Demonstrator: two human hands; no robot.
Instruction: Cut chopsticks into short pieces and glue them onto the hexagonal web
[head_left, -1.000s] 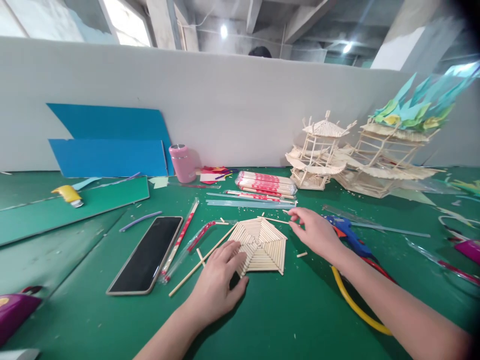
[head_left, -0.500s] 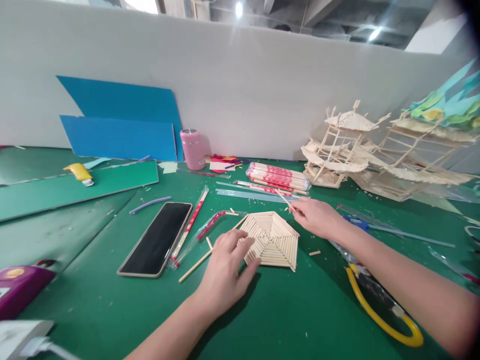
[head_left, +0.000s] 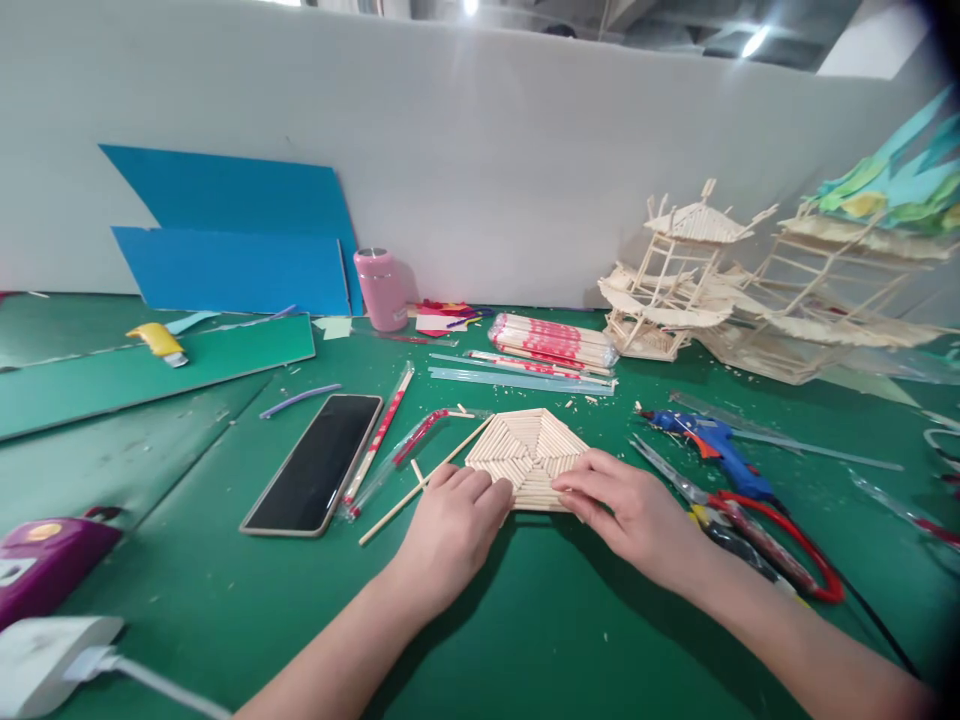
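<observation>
Hands on the near edge of the hexagonal stick panel [head_left: 527,455], which lies flat on the green mat [head_left: 570,620] in front of me. My left hand [head_left: 450,525] has fingers curled, tips pressing the panel's near-left edge. My right hand [head_left: 626,505] lies with fingers stretched out toward the near-right edge, tips touching it; neither hand pinches anything. A loose long stick [head_left: 420,485] runs diagonally just left of my left hand. Phone [head_left: 315,462] lies face up further left. Scissors with red handles [head_left: 757,525] and a blue glue gun [head_left: 709,440] sit right of my right hand. Beyond the panel: packet of chopsticks [head_left: 555,342], pink bottle [head_left: 379,290], blue boards [head_left: 232,245] against the wall, stick pavilion models [head_left: 690,275] far right.
</observation>
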